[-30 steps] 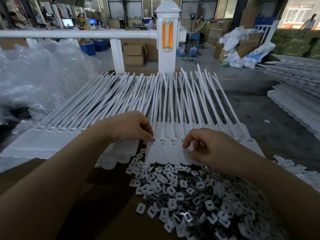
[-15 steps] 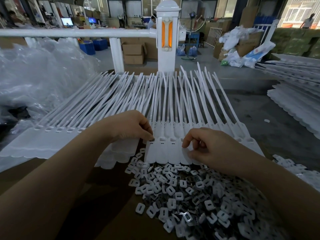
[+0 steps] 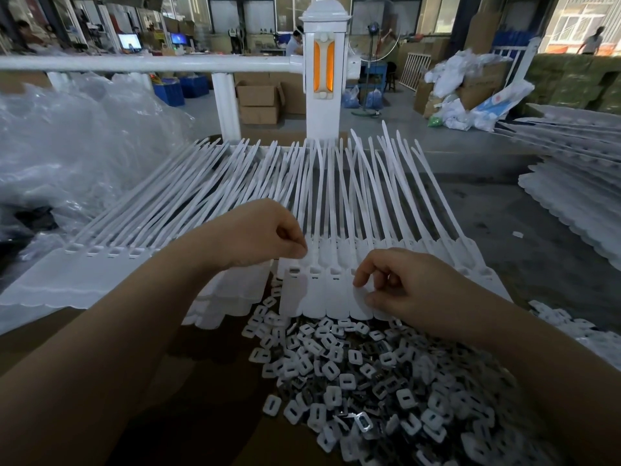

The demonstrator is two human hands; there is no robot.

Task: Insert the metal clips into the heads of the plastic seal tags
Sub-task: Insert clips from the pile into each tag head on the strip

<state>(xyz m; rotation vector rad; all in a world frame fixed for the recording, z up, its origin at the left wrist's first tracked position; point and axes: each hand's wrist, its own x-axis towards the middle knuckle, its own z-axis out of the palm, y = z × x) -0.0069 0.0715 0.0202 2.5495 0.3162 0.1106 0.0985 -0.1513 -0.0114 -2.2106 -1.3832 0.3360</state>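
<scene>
Hands barely moved in 1 second: left hand (image 3: 265,237) pinched above the seal tags' (image 3: 322,290) heads, right hand (image 3: 403,290) gripped their flap; seating probably continued.

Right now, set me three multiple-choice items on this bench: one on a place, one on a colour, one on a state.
1. Where does the pile of clips lie?
A. on the nearer side of the seal tags' heads
B. on the white rail
C. inside a blue crate

2. What colour are the seal tags?
A. blue
B. white
C. orange

3. How are the left hand and the right hand held?
A. both flat and spread
B. both with fingers curled, at the tag heads
C. both off the tags, hanging

Key: 1 A, the clips heap nearest the camera; 2 B, every strap and head is white; 3 B, both hands' fingertips meet at the heads.
</scene>
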